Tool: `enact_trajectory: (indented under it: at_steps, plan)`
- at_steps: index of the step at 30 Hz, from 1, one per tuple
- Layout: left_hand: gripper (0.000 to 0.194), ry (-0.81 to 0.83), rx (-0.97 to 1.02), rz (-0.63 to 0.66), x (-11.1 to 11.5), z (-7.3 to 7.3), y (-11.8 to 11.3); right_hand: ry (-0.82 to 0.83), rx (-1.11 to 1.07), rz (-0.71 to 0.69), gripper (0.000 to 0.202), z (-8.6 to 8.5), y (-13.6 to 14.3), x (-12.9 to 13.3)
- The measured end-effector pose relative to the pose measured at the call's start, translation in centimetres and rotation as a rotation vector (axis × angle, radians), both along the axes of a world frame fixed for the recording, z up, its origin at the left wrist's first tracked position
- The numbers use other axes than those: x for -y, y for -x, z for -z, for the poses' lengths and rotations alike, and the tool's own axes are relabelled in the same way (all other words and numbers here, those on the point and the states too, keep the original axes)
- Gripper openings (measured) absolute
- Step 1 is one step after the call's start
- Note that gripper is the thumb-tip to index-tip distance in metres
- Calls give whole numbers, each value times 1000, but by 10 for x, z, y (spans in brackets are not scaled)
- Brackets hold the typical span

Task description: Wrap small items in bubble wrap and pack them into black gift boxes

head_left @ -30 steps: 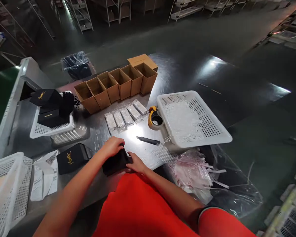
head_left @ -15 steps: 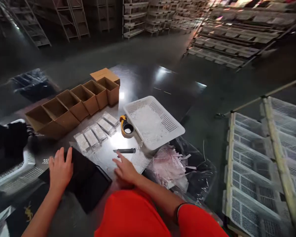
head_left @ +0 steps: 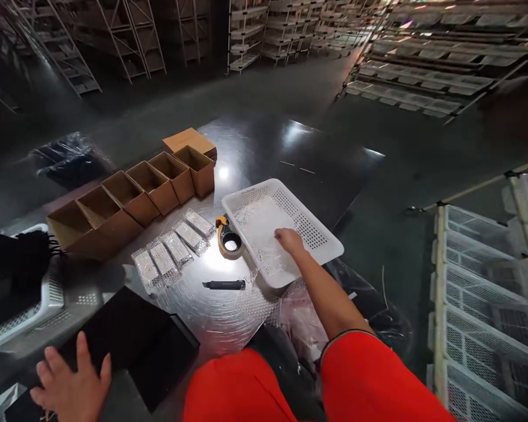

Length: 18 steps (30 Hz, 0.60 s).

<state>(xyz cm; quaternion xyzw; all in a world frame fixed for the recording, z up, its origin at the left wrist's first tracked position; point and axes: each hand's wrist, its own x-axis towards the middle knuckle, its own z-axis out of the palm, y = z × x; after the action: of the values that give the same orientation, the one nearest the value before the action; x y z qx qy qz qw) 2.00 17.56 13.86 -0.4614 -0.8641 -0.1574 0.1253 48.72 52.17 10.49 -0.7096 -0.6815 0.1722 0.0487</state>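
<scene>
My left hand (head_left: 74, 381) is at the lower left, palm down with fingers spread. It is beside an open black box (head_left: 154, 346) with its lid folded back, and holds nothing. My right hand (head_left: 290, 242) is over a white perforated basket (head_left: 330, 243) and appears closed; its fingertips are hidden. White paper shreds (head_left: 261, 225) fill the bottom of that basket. Left of it lies a tape dispenser (head_left: 229, 239) with a yellow-and-black handle. A black utility knife (head_left: 224, 285) rests flat on the table nearer to me.
Open brown cartons (head_left: 156, 187) stand in a row at the back left, with flat cardboard (head_left: 189, 142) behind. Several bubble-wrapped packets (head_left: 176, 249) lie before them. A white basket of black items (head_left: 53, 290) is at far left; pinkish wrapping (head_left: 303, 319) lies below my right arm.
My right hand has moved from beside the utility knife up and right, over the basket of paper shreds. My left hand has come off the black box's lid, toward the lower left.
</scene>
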Motion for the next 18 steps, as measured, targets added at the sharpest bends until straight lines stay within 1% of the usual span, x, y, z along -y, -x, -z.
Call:
enact_trajectory:
  at_steps: [1,2,4,6,7,8,10,12,14,15,17,18]
  plan:
    - [72,13,27,-30,1,-1,1,-58,-22,4,16,-12,-7,-7]
    - [73,31,62,-51,1,-1,2,-153,-66,15,18,-27,-16,-14]
    - [79,36,127,-70,3,1,5,-421,-206,53,21,-62,-33,-23]
    - [89,5,194,-53,4,4,6,-676,-341,85,24,-97,-42,-24]
    - [94,-7,235,-49,3,5,6,-738,-373,81,26,-113,-42,-22]
    - [100,-10,287,-56,2,6,5,-748,-377,57,27,-127,-39,-18]
    - [109,25,408,-98,-1,7,4,-684,-324,-21,26,-150,-29,-10]
    - [113,72,503,-139,-4,5,3,-674,-229,-48,23,-166,-21,-5]
    - [112,77,542,-147,-7,4,4,-690,-124,-42,21,-179,-20,-4]
    - [112,72,546,-143,-7,4,4,-646,-77,-56,22,-185,-21,-4]
    - [110,47,531,-126,-7,6,7,-477,-5,-89,26,-195,-27,-4]
    - [110,37,520,-117,-7,7,8,-430,9,-77,26,-201,-32,-4]
